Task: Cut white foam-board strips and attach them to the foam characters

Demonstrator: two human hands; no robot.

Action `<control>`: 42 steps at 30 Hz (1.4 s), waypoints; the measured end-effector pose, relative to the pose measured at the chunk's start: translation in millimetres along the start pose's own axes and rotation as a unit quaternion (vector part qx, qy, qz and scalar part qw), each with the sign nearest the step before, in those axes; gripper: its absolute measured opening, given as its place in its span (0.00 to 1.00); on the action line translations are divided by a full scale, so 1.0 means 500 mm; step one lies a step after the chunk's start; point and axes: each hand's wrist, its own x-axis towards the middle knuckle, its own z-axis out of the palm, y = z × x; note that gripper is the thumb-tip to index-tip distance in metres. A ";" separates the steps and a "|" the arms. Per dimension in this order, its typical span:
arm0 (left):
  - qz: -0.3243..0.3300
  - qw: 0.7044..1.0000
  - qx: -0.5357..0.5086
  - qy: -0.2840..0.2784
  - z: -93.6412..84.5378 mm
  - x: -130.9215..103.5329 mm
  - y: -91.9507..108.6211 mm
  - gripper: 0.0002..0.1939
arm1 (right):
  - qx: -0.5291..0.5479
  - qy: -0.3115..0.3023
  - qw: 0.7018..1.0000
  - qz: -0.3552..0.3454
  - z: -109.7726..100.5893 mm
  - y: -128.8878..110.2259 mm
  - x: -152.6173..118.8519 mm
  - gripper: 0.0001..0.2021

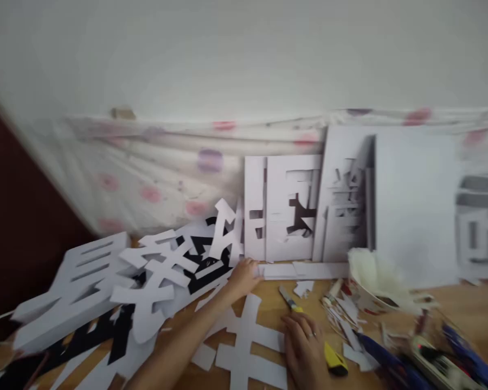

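White strip (321, 270) lay rightward of the left hand (243, 277)
Its long axis ran sideways; right hand (305, 346) farther, over the cutter (334, 358); whether either grip pinched, I couldn't tell.

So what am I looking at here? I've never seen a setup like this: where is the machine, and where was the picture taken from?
There is no machine. A person works with two bare hands, and this single view comes from a camera worn on their head, looking forward and down.

The left hand reaches out to one end of a low white strip. The right hand lies over a yellow utility knife; how firmly it grips is unclear.

On the wooden surface lie white cut-out shapes, scraps, a bowl and blue-handled tools. White boards stand behind, some with openings cut in them, before a patterned sheet.
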 end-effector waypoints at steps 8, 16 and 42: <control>0.017 0.990 0.127 -0.058 0.066 0.076 0.015 0.23 | -0.105 -0.015 0.983 0.151 0.002 0.030 -0.018 0.10; 0.037 0.980 0.180 -0.074 0.078 0.092 0.064 0.12 | -0.145 -0.077 0.962 0.216 0.004 0.017 -0.012 0.12; 0.091 0.980 0.155 -0.090 0.165 0.024 0.180 0.18 | -0.226 -0.091 0.908 0.340 -0.129 0.045 -0.220 0.17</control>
